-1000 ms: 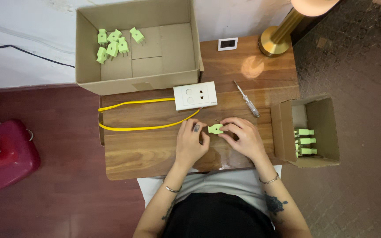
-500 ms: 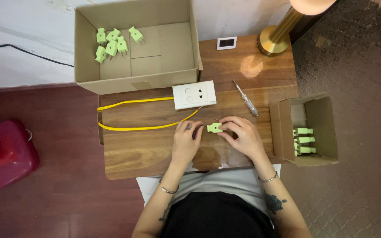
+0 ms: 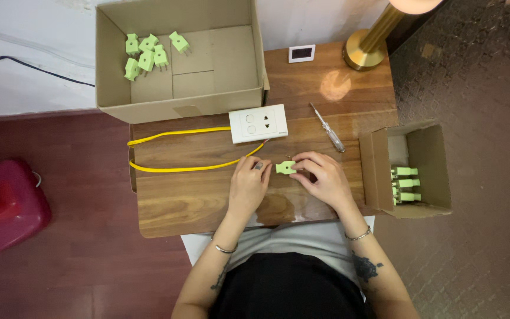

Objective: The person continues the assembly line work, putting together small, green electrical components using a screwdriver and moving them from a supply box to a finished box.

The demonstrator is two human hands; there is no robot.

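R hand (image 3: 326, 180) pinches green plug (image 3: 285, 168) at its grip, fingers clamped on it, low over surface (image 3: 196, 201). L hand (image 3: 249, 186) rests flat beside plug, holding nothing, near yellow wire (image 3: 178, 168) & white socket (image 3: 258, 123).

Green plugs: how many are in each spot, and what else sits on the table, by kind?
Green plugs in the large box: 5
Green plugs in the small box: 3 visible
Green plug at the fingers: 1
White socket plate: 1
Screwdriver: 1
Yellow wire: 1
Lamp base: 1
Total: 13
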